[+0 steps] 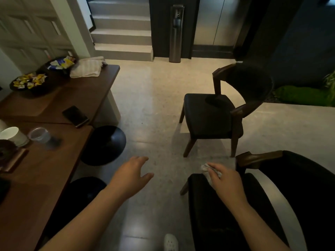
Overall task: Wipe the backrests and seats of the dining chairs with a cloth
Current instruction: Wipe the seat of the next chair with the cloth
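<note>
- Crumpled pale cloth [208, 170] sits bunched under the fingers of the right hand [225, 182], pressed against the front edge of the near dark-cushioned wooden chair [226, 223] at the lower right.
- That right hand is curled down over the cloth, gripping it, with a bit of the fabric poking out past the fingertips toward the floor.
- Left hand [131, 175] hangs over the pale speckled floor [154, 105], holding nothing, fingers loosely spread and thumb apart.
- A 2nd dark-seated chair with a curved wooden backrest [217, 113] stands farther out on the floor, well apart from both hands.
- Brown wooden tables [45, 178] run along the left side; a black phone [75, 115] lies near an edge, and a white paper cup [11, 135] stands just beside a clear plastic cup [39, 135].
- Farther back on the table are 2 dark bowls of yellow-wrapped sweets [29, 81] and a folded beige towel [87, 67].
- A white shoe [170, 242] shows at the bottom edge.
</note>
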The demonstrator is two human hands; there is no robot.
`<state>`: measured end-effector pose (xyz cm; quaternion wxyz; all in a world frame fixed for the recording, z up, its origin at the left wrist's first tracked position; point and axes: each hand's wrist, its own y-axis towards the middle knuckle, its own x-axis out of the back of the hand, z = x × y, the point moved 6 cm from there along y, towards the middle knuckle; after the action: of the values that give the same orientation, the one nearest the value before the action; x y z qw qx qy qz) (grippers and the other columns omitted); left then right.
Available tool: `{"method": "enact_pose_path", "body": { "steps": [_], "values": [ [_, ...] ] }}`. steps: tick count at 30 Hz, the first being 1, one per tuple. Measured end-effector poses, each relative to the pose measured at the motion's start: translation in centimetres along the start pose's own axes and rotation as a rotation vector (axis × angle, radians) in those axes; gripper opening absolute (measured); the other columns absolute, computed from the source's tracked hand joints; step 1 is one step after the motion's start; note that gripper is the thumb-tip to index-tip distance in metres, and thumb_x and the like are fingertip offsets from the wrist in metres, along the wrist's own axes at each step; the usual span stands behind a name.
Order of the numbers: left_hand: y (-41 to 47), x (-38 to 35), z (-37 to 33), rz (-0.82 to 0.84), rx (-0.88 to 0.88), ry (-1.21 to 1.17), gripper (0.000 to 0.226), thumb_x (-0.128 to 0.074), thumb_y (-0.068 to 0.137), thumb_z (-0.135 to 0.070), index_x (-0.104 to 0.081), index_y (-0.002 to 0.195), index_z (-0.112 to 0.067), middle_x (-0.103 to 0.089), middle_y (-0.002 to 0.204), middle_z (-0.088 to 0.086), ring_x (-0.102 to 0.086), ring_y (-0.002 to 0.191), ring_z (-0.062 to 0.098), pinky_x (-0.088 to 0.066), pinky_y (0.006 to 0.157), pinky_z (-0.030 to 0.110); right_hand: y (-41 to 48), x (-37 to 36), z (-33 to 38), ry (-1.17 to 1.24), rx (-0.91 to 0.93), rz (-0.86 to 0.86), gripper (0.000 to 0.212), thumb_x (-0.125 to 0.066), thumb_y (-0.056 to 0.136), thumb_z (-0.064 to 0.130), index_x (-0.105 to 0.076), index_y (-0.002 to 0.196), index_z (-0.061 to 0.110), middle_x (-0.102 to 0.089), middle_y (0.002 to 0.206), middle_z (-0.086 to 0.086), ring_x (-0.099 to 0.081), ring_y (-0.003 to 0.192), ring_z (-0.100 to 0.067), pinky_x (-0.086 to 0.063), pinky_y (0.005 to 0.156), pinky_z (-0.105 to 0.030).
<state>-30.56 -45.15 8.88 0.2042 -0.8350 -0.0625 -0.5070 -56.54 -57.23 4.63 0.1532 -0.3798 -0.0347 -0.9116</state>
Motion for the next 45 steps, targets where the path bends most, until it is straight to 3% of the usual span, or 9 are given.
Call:
{"method": "enact_pose_path", "body": {
  "steps": [9, 16, 22, 25, 27, 31, 35, 41, 45],
  "values": [
    [11.4, 1.8, 0.4, 0.086, -0.108, 0.014, 0.062, -0.06, 0.091, -0.045, -0.041, 0.144, -0.019, -0.048, 0.142, 0.0, -0.047, 0.127, 0.016, -0.037, 0.101, 0.024, 6.2, -2.6, 0.4, 0.001, -0.132, -0.048, 0.027, -0.061, 0.093, 0.034, -0.069, 0.116, 0.021, -0.07, 0.11, 0.009, -0.056, 0.094, 0.004, -0.036, 0.078, -0.005],
    [21.3, 3.5, 1.2, 0.252, -0.296, 0.059, 0.059, -0.058, 0.093, -0.043, -0.04, 0.144, -0.018, -0.047, 0.14, 0.002, -0.049, 0.124, 0.017, -0.038, 0.098, 0.024, 8.8, -5.0, 1.1, 0.012, -0.337, -0.203, 0.025, -0.062, 0.094, 0.03, -0.071, 0.114, 0.018, -0.07, 0.111, 0.007, -0.061, 0.1, -0.006, -0.048, 0.09, -0.023],
    [26.8, 4.4, 0.4, 0.325, -0.458, 0.108, 0.057, -0.058, 0.094, -0.041, -0.041, 0.144, -0.019, -0.049, 0.137, 0.002, -0.05, 0.12, 0.017, -0.038, 0.099, 0.023, 9.4, -6.7, 2.2, 0.036, -0.461, -0.348, 0.021, -0.061, 0.094, 0.028, -0.072, 0.11, 0.021, -0.07, 0.107, 0.008, -0.063, 0.097, -0.006, -0.049, 0.089, -0.023],
    [28.0, 3.7, -0.8, 0.375, -0.541, 0.119, 0.053, -0.059, 0.094, -0.038, -0.045, 0.141, -0.019, -0.051, 0.136, 0.002, -0.05, 0.12, 0.016, -0.033, 0.094, 0.016, 8.9, -7.1, 2.0, 0.001, -0.538, -0.388, 0.022, -0.06, 0.094, 0.029, -0.072, 0.11, 0.02, -0.07, 0.105, 0.009, -0.055, 0.085, 0.008, -0.037, 0.076, 0.001],
    [28.5, 2.8, -2.0, 0.411, -0.588, 0.13, 0.051, -0.059, 0.093, -0.037, -0.047, 0.139, -0.019, -0.052, 0.134, 0.002, -0.05, 0.119, 0.015, -0.03, 0.089, 0.014, 8.4, -7.2, 1.4, -0.009, -0.589, -0.41, 0.022, -0.061, 0.094, 0.028, -0.071, 0.111, 0.019, -0.07, 0.104, 0.01, -0.052, 0.082, 0.011, -0.034, 0.068, 0.007],
    [28.4, 0.0, -5.2, 0.485, -0.683, 0.161, 0.047, -0.058, 0.094, -0.036, -0.049, 0.137, -0.019, -0.051, 0.135, 0.002, -0.048, 0.12, 0.014, -0.027, 0.088, 0.013, 6.3, -6.8, -0.6, -0.006, -0.704, -0.454, 0.023, -0.061, 0.095, 0.031, -0.07, 0.114, 0.022, -0.069, 0.106, 0.014, -0.06, 0.09, 0.007, -0.038, 0.069, 0.003],
    [27.4, -3.7, -8.8, 0.564, -0.746, 0.249, 0.053, -0.056, 0.095, -0.039, -0.041, 0.142, -0.022, -0.043, 0.144, 0.0, -0.044, 0.127, 0.016, -0.035, 0.105, 0.025, 3.1, -6.1, -3.5, 0.045, -0.809, -0.538, 0.024, -0.061, 0.094, 0.034, -0.068, 0.115, 0.023, -0.069, 0.105, 0.014, -0.062, 0.093, 0.004, -0.044, 0.077, -0.007],
    [24.7, -9.2, -14.0, 0.652, -0.893, 0.418, 0.049, -0.054, 0.096, -0.038, -0.041, 0.14, -0.019, -0.044, 0.141, 0.001, -0.044, 0.125, 0.015, -0.034, 0.103, 0.026, -1.7, -5.4, -7.4, 0.151, -0.96, -0.652, 0.02, -0.061, 0.094, 0.038, -0.067, 0.111, 0.03, -0.061, 0.085, 0.029, -0.057, 0.08, 0.017, -0.04, 0.063, -0.003],
    [22.3, -12.8, -17.0, 0.745, -0.945, 0.489, 0.043, -0.056, 0.095, -0.037, -0.046, 0.134, -0.023, -0.048, 0.136, 0.0, -0.047, 0.12, 0.013, -0.04, 0.1, 0.027, -5.2, -5.8, -9.8, 0.256, -1.069, -0.73, 0.018, -0.061, 0.094, 0.035, -0.068, 0.109, 0.028, -0.062, 0.083, 0.027, -0.057, 0.079, 0.018, -0.041, 0.061, -0.001]
  ]
}}
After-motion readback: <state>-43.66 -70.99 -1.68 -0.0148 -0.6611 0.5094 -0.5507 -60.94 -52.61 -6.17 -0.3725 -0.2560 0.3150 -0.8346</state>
